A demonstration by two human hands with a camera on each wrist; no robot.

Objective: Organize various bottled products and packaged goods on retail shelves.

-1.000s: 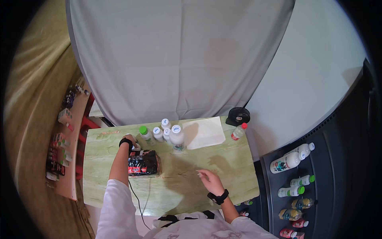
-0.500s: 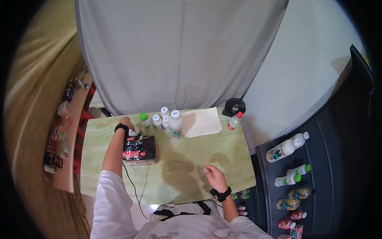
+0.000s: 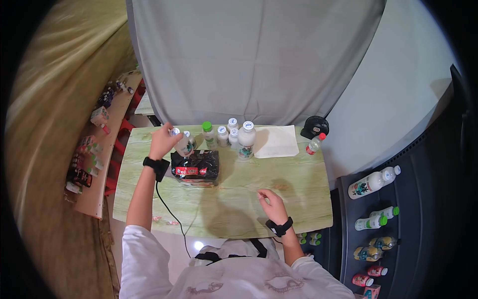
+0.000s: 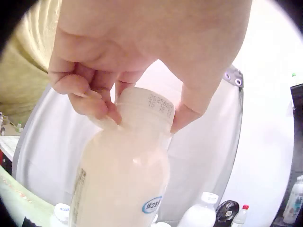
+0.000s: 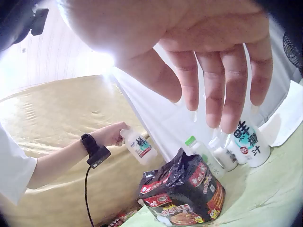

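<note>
My left hand (image 3: 163, 142) pinches a white drink bottle (image 4: 128, 165) by its neck, just under the white cap, thumb on one side and fingers on the other. In the right wrist view this bottle (image 5: 142, 148) hangs tilted above the black noodle multipack (image 5: 184, 194). The multipack (image 3: 201, 162) lies on the table in front of the left hand. Behind the held bottle stands a small white-capped bottle (image 3: 189, 137). My right hand (image 3: 273, 205) hovers near the table's front edge, fingers relaxed, holding nothing.
A green-capped bottle (image 3: 209, 137), several small white bottles (image 3: 222, 138) and a large white bottle (image 3: 246, 143) stand at the back. To their right are white paper (image 3: 279, 142), a black fan (image 3: 316, 126) and a red-capped bottle (image 3: 314, 144). A cable (image 3: 172, 212) trails from the left wrist.
The left hand, earlier low behind the noodle multipack, has come up with the white bottle in its fingers. The right hand stays over the table's front. The head view has shifted.
</note>
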